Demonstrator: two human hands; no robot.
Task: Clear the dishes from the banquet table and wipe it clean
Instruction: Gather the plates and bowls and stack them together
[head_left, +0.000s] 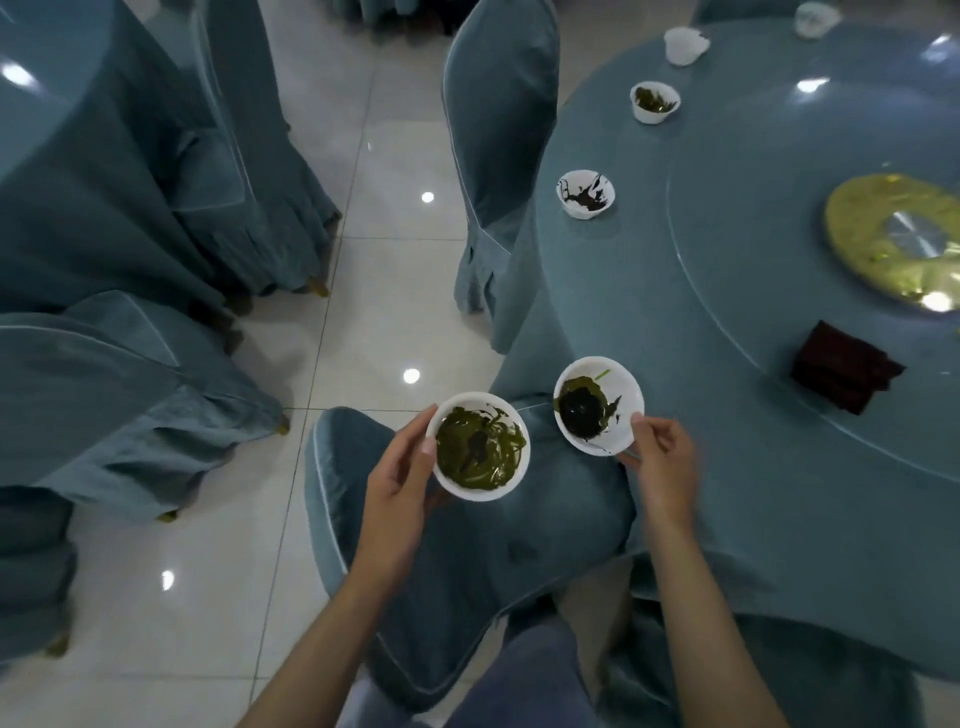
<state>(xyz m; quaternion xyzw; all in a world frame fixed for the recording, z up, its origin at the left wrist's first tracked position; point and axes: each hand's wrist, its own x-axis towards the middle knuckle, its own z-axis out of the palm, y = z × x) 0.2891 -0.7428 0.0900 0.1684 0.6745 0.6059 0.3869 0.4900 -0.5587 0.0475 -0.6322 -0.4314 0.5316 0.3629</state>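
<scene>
Blue-clothed tabletop (649, 312) lies to your right — your left hand (397, 478) grips a green-smeared bowl (480, 452) above a chair (493, 561), your right hand (665, 462) pinches a dark-smeared bowl (602, 395) at the tabletop's edge.

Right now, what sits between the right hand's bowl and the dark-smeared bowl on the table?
Nothing. The head view shows only bare blue tablecloth between the held bowl in the right hand and the dark-smeared bowl.

The round table (649, 312) in blue cloth carries a glass turntable (753, 218), a dark folded cloth (844, 366) at the turntable's edge, and a sauce-smeared bowl (585, 195) and a greens-flecked bowl (654, 101) near the rim.
</scene>
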